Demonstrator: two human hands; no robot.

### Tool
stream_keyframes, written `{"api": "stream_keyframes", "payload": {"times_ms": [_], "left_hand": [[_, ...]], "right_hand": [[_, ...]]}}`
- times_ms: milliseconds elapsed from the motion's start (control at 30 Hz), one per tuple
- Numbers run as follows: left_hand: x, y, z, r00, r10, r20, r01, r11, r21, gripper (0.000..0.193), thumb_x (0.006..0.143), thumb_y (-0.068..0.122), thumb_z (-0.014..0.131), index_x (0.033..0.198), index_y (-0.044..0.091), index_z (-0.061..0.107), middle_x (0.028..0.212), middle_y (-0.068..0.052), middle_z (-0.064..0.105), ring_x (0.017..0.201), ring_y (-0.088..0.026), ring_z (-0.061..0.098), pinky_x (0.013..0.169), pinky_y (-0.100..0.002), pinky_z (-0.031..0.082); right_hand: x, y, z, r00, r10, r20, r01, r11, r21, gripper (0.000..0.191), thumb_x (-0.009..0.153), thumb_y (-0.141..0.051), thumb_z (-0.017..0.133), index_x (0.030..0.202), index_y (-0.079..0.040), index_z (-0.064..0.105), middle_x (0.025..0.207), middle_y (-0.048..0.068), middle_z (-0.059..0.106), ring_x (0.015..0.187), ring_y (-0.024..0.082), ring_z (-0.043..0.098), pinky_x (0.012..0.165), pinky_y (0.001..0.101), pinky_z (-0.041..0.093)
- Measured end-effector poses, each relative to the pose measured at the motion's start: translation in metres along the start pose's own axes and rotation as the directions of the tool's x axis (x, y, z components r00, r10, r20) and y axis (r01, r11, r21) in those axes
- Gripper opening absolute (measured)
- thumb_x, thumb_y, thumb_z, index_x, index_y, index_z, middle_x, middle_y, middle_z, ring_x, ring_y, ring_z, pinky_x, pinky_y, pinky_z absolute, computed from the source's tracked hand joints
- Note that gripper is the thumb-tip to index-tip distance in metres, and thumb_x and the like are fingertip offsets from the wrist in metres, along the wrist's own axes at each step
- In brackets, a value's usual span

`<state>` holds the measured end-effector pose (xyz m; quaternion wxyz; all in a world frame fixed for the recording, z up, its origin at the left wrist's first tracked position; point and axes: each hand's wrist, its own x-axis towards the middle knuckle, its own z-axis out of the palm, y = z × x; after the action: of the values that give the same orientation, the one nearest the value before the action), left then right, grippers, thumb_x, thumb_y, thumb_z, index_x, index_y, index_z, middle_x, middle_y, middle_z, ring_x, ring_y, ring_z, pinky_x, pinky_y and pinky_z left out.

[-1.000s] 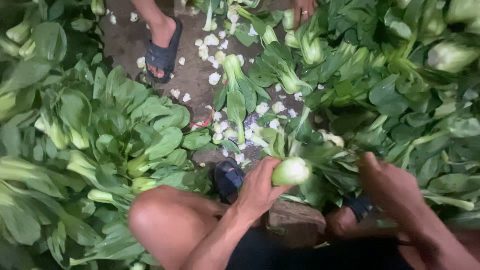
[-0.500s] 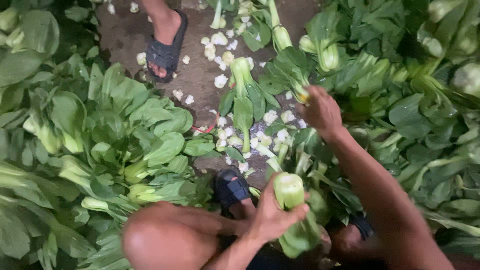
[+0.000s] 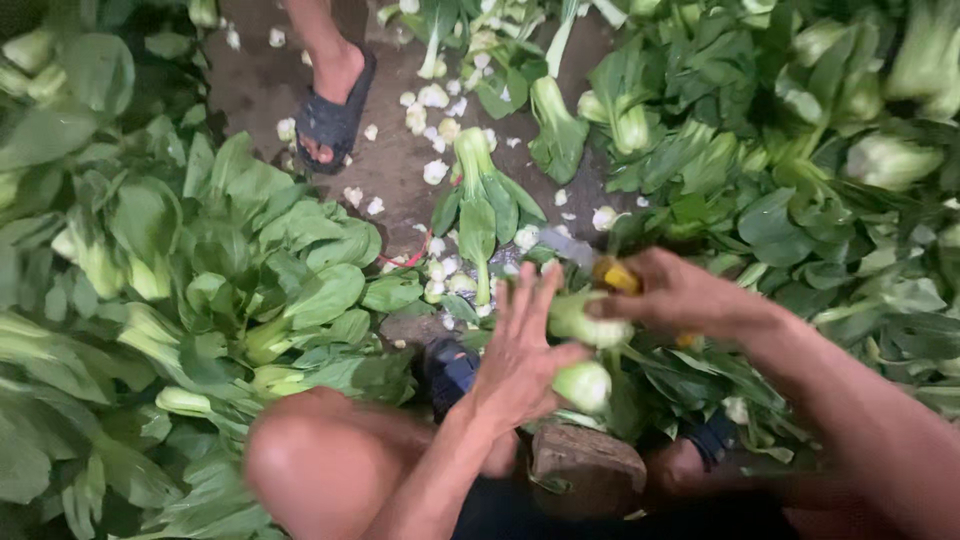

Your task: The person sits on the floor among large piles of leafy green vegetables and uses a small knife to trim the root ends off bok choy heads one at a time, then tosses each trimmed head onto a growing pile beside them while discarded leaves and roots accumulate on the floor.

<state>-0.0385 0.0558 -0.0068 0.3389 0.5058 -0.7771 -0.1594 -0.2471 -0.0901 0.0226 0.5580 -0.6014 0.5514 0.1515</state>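
My left hand [image 3: 520, 350] is raised over my knee with its fingers spread. A pale-stemmed bok choy [image 3: 583, 385] is tucked under its thumb. My right hand [image 3: 680, 295] is closed around a yellow-handled knife [image 3: 613, 274], whose blade points left. It also presses a second bok choy [image 3: 577, 318] against my left fingers. The two hands almost touch above a pile of greens.
Heaps of bok choy lie on the left [image 3: 200, 270] and on the right [image 3: 800, 150]. Pale trimmed stem bits [image 3: 432, 96] litter the dirt strip between them. Another person's foot in a dark sandal [image 3: 335, 115] stands at the top. A brown block [image 3: 585, 460] sits by my foot [image 3: 450, 370].
My right hand reached out to the far pile and came back with a second bok choy to my left hand. My left hand's fingers have spread.
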Motion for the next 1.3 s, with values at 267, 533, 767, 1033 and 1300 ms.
{"api": "stream_keyframes", "payload": {"times_ms": [267, 533, 767, 1033, 1300], "left_hand": [[-0.019, 0.022, 0.002, 0.897, -0.291, 0.333, 0.385, 0.884, -0.266, 0.059, 0.070, 0.016, 0.091, 0.124, 0.021, 0.067, 0.147, -0.017, 0.052, 0.133, -0.040, 0.055, 0.110, -0.047, 0.048], [-0.026, 0.026, -0.018, 0.985, -0.083, 0.154, 0.119, 0.963, -0.243, 0.048, 0.051, 0.020, 0.092, 0.098, 0.023, 0.081, 0.147, -0.019, 0.053, 0.130, -0.037, 0.056, 0.107, -0.047, 0.047], [-0.032, 0.027, -0.018, 0.972, 0.116, 0.206, -0.038, 0.937, -0.348, 0.041, 0.063, 0.017, 0.090, 0.103, 0.022, 0.080, 0.152, -0.017, 0.056, 0.136, -0.036, 0.059, 0.114, -0.045, 0.047], [-0.032, 0.024, -0.024, 0.976, 0.135, 0.172, -0.046, 0.895, -0.444, 0.042, 0.065, 0.016, 0.089, 0.106, 0.022, 0.080, 0.151, -0.019, 0.053, 0.137, -0.038, 0.057, 0.114, -0.046, 0.046], [-0.010, 0.037, -0.050, 0.989, 0.116, 0.086, -0.092, 0.964, -0.249, 0.045, 0.063, 0.015, 0.088, 0.106, 0.026, 0.079, 0.157, -0.020, 0.049, 0.140, -0.038, 0.054, 0.118, -0.046, 0.042]], "right_hand": [[-0.095, -0.023, 0.031, 0.979, 0.022, -0.200, -0.058, 0.983, -0.175, 0.040, 0.085, -0.041, 0.078, 0.117, -0.018, 0.072, 0.103, 0.010, 0.080, 0.084, 0.026, 0.079, 0.079, 0.0385, 0.063], [-0.139, 0.025, 0.048, 0.716, -0.605, -0.348, 0.369, 0.752, -0.546, 0.045, 0.073, -0.028, 0.076, 0.115, -0.012, 0.070, 0.103, 0.007, 0.071, 0.084, 0.025, 0.073, 0.067, 0.0395, 0.061], [-0.135, 0.035, 0.049, 0.656, -0.732, -0.182, 0.381, 0.531, -0.757, 0.045, 0.076, -0.019, 0.069, 0.120, -0.015, 0.062, 0.088, 0.003, 0.065, 0.080, 0.025, 0.071, 0.068, 0.0426, 0.059], [-0.107, 0.072, 0.024, 0.558, -0.591, -0.582, 0.192, 0.775, -0.603, 0.025, 0.090, -0.014, 0.068, 0.115, -0.014, 0.065, 0.096, 0.010, 0.071, 0.081, 0.031, 0.069, 0.064, 0.0458, 0.056], [-0.089, 0.055, 0.053, 0.848, -0.300, -0.436, 0.333, 0.943, 0.000, 0.055, 0.079, -0.023, 0.083, 0.131, -0.016, 0.066, 0.102, 0.007, 0.078, 0.076, 0.020, 0.073, 0.065, 0.0364, 0.061]]}}
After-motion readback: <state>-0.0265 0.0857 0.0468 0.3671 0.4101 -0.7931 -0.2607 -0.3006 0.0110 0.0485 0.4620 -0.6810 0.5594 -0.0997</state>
